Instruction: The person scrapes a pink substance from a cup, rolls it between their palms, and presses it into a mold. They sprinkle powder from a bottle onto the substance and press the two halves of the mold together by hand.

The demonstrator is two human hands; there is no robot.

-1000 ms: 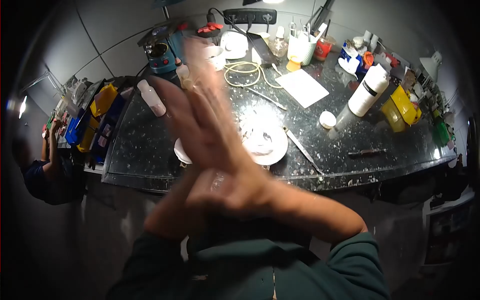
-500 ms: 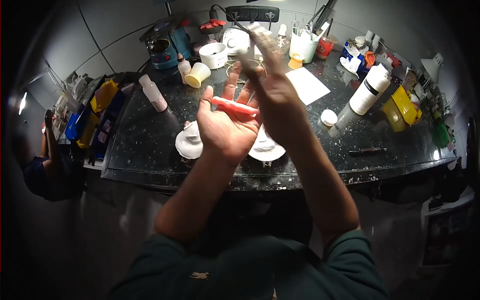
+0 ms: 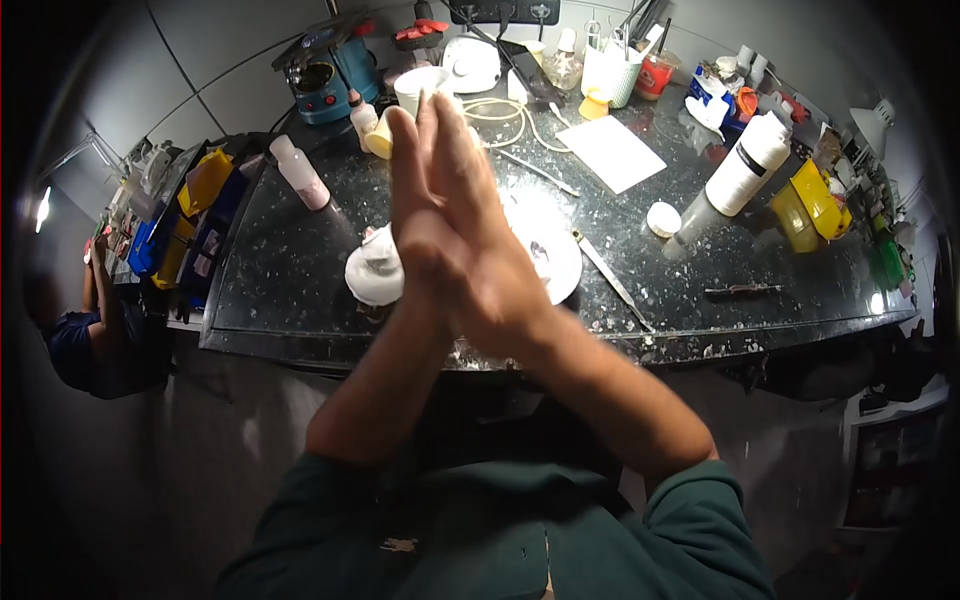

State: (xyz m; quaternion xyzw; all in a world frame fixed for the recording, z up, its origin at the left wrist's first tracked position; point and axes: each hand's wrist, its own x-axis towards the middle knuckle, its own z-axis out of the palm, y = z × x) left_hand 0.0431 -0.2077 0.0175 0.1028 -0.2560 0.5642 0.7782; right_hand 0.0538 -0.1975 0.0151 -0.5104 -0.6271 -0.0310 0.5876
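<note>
We see the two hands pressed flat together, palm to palm, in the middle of the frame, fingers pointing toward the upper centre. The left hand (image 3: 415,225) lies against the right hand (image 3: 480,240), and the fingers of both are stretched out straight, not curled in a grip. Whether anything lies between the palms we cannot tell; nothing shows at their edges.

The hands hang above the near part of the dark speckled desk (image 3: 700,260). Just left of them on the desk sits a white lump (image 3: 372,270), and just right, partly hidden behind the right hand, a white plate (image 3: 555,250). A thin metal blade (image 3: 610,280) lies to the right of the plate.

Farther up, a white sheet (image 3: 612,152) lies flat, with a white bottle (image 3: 745,165) and a small white lid (image 3: 662,218) to its right. A pale pink bottle (image 3: 300,172) rests at the upper left, near a blue machine (image 3: 325,70). A coiled cable (image 3: 500,115) lies behind the fingertips.

At the far left edge, another person (image 3: 85,330) in a dark blue top stands by coloured bins (image 3: 185,215).
</note>
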